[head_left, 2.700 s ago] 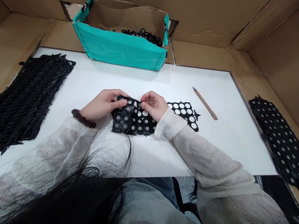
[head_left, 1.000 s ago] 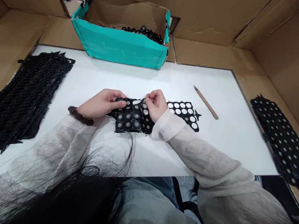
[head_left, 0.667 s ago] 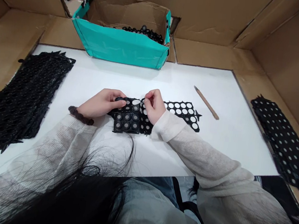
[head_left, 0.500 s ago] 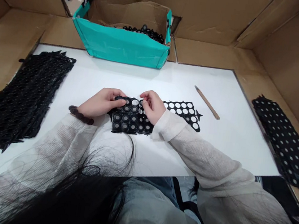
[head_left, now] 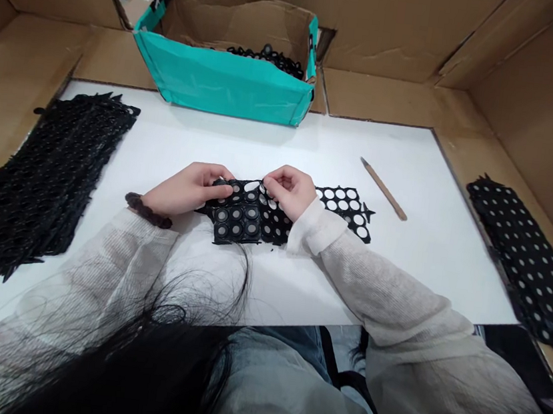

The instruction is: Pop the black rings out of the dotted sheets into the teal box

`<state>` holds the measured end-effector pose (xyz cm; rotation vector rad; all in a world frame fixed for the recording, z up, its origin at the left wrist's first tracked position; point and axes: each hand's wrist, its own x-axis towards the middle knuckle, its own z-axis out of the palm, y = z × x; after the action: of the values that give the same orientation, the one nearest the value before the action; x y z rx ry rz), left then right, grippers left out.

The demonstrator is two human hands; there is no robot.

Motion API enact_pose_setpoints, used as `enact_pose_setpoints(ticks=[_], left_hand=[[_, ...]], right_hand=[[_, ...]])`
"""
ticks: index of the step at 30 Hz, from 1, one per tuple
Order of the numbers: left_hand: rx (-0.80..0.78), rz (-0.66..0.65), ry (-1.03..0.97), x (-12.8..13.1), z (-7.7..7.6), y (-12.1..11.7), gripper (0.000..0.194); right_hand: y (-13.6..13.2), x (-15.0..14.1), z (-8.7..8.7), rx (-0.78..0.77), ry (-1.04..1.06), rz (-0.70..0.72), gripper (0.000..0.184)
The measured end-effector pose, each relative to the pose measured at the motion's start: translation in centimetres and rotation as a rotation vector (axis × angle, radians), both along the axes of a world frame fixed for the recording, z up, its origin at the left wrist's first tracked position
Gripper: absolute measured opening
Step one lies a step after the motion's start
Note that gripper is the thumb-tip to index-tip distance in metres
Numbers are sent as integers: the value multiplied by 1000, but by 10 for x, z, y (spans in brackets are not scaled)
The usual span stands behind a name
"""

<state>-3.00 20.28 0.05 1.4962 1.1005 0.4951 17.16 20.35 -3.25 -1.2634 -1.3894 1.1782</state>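
While both hands work close together near the middle of the table point(head_left: 409, 146), the sheet point(head_left: 237, 213) lies directly between and below them, its long axis running left to right, roughly in line with the table's near edge. The left hand point(head_left: 185, 189) pinches its far left part, thumb on top and fingers behind. The right hand point(head_left: 289, 192) has thumb and forefinger pressed together on the far edge, just beside a white opening, so it is the nearer hand to that gap; whether a loose piece sits between those fingertips cannot be told. The right wrist hides part of the run, but the sheet seems to carry on beyond it.

The sheet looks like thin, bendable black rubber, creased beside the right fingers, with rows of raised rings on the left and open round holes on the right. A stack point(head_left: 48, 179) of similar dark, ragged-ended sheets lies along the table's left edge, and a dotted pile point(head_left: 526, 264) slants along the right edge. A turquoise-covered cardboard box point(head_left: 224, 83) straddles the far edge, holding small black rings point(head_left: 269, 62). A slim wooden stick point(head_left: 384, 190) with a dark point lies toward the far right corner.
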Motion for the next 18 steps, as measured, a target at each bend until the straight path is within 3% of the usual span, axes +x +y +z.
enact_pose_setpoints(ticks=[7, 18], left_hand=[[-3, -13, 0, -1, -1, 0, 25], [1, -39, -8, 0, -2, 1, 25]], right_hand=[[-2, -4, 6, -92, 43, -85, 9], [-4, -5, 6, -113, 60, -128, 9]])
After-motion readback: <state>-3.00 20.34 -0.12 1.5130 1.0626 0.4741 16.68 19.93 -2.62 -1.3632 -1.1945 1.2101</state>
